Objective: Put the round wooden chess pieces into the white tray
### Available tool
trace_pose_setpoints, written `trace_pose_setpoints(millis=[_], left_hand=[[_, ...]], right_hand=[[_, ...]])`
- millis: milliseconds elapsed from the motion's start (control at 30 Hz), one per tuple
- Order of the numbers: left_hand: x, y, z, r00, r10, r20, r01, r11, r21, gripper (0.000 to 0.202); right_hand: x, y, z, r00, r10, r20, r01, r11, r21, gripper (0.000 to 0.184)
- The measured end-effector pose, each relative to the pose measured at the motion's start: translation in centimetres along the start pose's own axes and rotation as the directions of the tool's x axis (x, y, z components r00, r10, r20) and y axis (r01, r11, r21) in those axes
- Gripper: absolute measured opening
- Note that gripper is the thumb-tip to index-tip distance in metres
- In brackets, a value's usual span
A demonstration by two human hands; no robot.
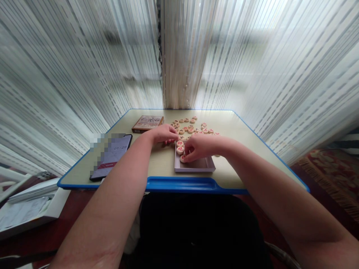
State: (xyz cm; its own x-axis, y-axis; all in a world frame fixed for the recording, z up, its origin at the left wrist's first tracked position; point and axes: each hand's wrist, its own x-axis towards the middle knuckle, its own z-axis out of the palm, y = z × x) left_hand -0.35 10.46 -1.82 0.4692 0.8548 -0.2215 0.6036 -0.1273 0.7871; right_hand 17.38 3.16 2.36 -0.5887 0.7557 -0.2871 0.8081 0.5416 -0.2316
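Many round wooden xiangqi pieces (190, 130) with red and dark characters lie loose on the far half of the desk. My left hand (165, 133) is palm down at the near edge of that group, its fingertips hidden behind the knuckles. My right hand (198, 147) reaches down into a shallow pale-lilac cardboard tray (195, 169), its fingers beside several stacked or overlapping pieces (180, 150) in the tray's left end. The hand hides part of the tray, and I cannot tell whether its fingers grip a piece.
The cream desk (159, 164) has a blue rim and stands against white striped curtains (182, 56). A decorated game box (147, 123) lies at the far left, and a phone (110, 157) lies at the left. Papers (25, 209) sit low left; a patterned rug (333, 179) lies right.
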Motion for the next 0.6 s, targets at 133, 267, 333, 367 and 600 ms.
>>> trace_pose_setpoints(millis=[133,267,333,367,600], left_hand=[[0.09,-0.12,-0.08,1.0,0.005,0.009,-0.005,1.0,-0.007,0.008],[0.13,-0.21,-0.13,1.0,0.007,0.015,-0.007,1.0,-0.006,0.009],[0.16,-0.26,-0.15,1.0,0.008,0.016,-0.008,1.0,-0.002,0.009],[0.18,-0.29,-0.16,1.0,0.009,0.013,-0.009,1.0,0.0,0.01],[0.19,-0.34,-0.15,1.0,0.014,0.02,-0.014,1.0,-0.005,0.01]], right_hand=[[0.01,-0.19,0.15,1.0,-0.017,-0.002,0.017,1.0,-0.011,0.036],[-0.07,-0.05,0.05,1.0,-0.004,0.02,0.004,1.0,0.009,0.037],[-0.11,0.09,-0.02,0.999,0.003,0.039,-0.003,1.0,0.015,0.037],[-0.1,0.14,-0.03,0.999,0.004,0.045,-0.005,1.0,0.013,0.037],[0.17,0.13,0.16,1.0,0.004,0.026,-0.003,0.999,-0.046,0.032]])
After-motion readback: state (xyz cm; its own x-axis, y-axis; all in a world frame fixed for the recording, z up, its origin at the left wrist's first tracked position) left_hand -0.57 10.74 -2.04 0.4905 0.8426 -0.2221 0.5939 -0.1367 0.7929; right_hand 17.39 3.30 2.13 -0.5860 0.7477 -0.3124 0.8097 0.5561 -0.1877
